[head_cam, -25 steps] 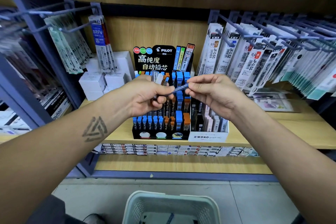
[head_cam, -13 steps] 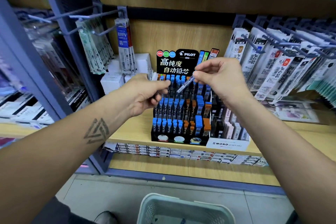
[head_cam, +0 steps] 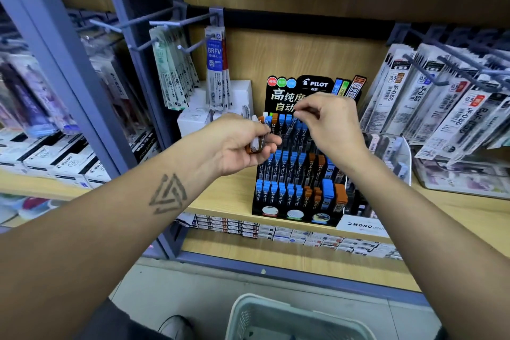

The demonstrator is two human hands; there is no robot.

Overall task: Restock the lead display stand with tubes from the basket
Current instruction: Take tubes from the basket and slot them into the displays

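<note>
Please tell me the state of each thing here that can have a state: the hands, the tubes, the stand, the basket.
Left hand: holds a bundle of spare lead tubes.
Right hand: pinches one blue-capped lead tube over the top row.
Black tiered Pilot lead display stand: upright, mostly filled.
Pale green plastic basket: on the floor, contents unclear.

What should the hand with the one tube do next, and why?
Probably lower it into a slot. The right hand pinches a tube tilted over the top row of the stand, not yet seated, while the left hand grips more tubes that wait their turn.
</note>
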